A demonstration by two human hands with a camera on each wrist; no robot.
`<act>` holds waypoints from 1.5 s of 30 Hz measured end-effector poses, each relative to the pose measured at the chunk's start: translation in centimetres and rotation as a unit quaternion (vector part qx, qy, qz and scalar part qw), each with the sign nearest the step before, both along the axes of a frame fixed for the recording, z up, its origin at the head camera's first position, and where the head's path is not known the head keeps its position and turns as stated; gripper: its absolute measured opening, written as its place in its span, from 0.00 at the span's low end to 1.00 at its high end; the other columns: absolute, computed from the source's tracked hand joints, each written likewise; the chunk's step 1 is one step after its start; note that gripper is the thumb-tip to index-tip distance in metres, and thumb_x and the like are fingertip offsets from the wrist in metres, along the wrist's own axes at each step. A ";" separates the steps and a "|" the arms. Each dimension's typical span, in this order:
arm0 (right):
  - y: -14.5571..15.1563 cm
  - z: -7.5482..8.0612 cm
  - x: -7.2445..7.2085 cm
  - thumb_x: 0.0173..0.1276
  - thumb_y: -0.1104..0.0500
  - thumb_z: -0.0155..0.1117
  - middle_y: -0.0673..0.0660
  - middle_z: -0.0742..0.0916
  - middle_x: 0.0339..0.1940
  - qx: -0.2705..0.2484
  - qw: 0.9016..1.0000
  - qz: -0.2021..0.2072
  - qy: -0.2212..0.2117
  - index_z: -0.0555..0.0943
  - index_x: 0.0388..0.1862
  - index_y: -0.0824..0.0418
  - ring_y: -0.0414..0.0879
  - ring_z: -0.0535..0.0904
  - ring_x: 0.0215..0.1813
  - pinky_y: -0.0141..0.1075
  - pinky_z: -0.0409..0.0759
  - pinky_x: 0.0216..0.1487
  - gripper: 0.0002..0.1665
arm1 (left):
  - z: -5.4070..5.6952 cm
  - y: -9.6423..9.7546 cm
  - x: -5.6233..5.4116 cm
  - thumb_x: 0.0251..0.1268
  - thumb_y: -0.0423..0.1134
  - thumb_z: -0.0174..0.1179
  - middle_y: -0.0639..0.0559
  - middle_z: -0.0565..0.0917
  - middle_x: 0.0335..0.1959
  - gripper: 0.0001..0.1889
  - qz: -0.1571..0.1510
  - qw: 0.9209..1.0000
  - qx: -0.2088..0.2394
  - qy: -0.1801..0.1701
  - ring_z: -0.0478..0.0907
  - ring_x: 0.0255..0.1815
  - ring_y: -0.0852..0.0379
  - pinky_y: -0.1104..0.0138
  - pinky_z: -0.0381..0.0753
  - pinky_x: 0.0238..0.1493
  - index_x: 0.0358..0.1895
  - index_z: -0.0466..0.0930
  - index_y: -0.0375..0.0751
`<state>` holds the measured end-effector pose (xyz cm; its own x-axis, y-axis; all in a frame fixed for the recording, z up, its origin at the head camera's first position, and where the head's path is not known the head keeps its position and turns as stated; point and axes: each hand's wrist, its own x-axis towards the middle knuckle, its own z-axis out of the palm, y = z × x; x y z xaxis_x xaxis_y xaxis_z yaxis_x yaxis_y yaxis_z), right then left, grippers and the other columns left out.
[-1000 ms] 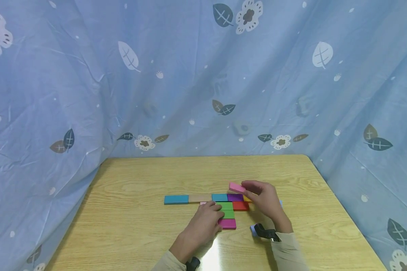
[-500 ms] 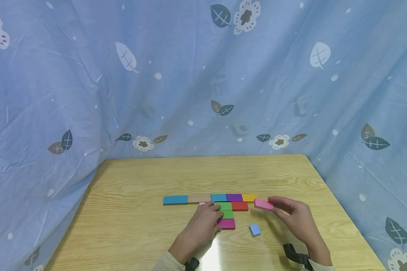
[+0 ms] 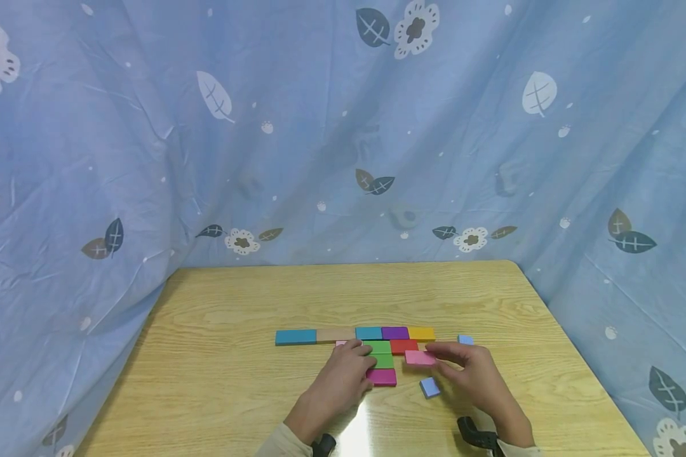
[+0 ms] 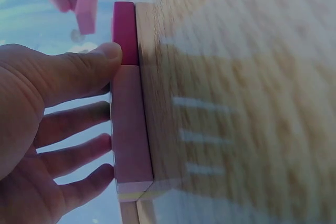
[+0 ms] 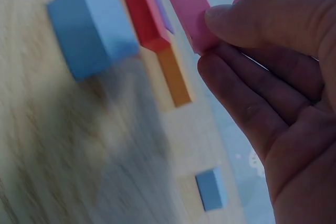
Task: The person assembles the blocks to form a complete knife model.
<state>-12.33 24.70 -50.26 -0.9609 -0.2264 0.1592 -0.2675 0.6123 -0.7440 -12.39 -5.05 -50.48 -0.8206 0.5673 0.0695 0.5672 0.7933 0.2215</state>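
My right hand (image 3: 474,376) pinches a pink block (image 3: 420,358) by its right end, between thumb and fingertips. In the head view the block is level, just in front of the red block (image 3: 404,347) and right of the green blocks (image 3: 382,361). My left hand (image 3: 340,381) rests on the left part of the layout. Its fingers reach over a pale pink block (image 4: 131,124), while the thumb touches the magenta block (image 3: 382,377). A small blue block (image 3: 430,387) lies on the table, nearer me than the held one.
Along the back of the layout runs a row: a long blue block (image 3: 296,337), a plain wood one (image 3: 336,335), a shorter blue one (image 3: 368,333), a purple one (image 3: 395,333) and a yellow one (image 3: 421,334). Another small blue block (image 3: 465,339) lies beyond my right hand.
The pink block went from above the purple and yellow blocks out to the right, then back left and nearer me, levelling out, in my right hand. My left hand stays put.
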 end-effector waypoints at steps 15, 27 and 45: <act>-2.2 -1.0 -0.7 0.66 0.69 0.81 0.51 0.95 0.53 0.055 0.997 0.026 0.044 0.93 0.56 0.58 0.53 0.93 0.57 0.45 0.94 0.57 0.20 | 0.0 0.0 0.0 0.73 0.46 0.75 0.51 0.87 0.69 0.16 -0.003 1.000 -0.006 -0.003 0.78 0.75 0.46 0.51 0.80 0.77 0.60 0.91 0.49; -3.0 -1.3 -0.8 0.63 0.67 0.84 0.50 0.95 0.52 0.092 0.994 0.009 0.052 0.94 0.55 0.56 0.52 0.93 0.57 0.49 0.93 0.59 0.21 | -0.1 0.0 0.0 0.72 0.45 0.75 0.51 0.87 0.68 0.16 -0.002 1.000 0.004 -0.004 0.78 0.75 0.46 0.50 0.81 0.76 0.59 0.91 0.49; -3.3 -2.2 -0.8 0.59 0.68 0.86 0.49 0.96 0.50 0.092 0.992 0.006 0.089 0.94 0.54 0.57 0.51 0.93 0.55 0.50 0.93 0.60 0.23 | 0.0 0.0 0.0 0.72 0.45 0.75 0.51 0.87 0.68 0.16 -0.001 1.000 0.000 -0.003 0.78 0.75 0.45 0.50 0.81 0.76 0.59 0.91 0.49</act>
<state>-13.18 21.43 -52.48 -0.9184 -0.2784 0.2812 -0.3926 0.7300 -0.5595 -12.40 -5.07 -50.49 -0.8198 0.5690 0.0642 0.5674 0.7921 0.2251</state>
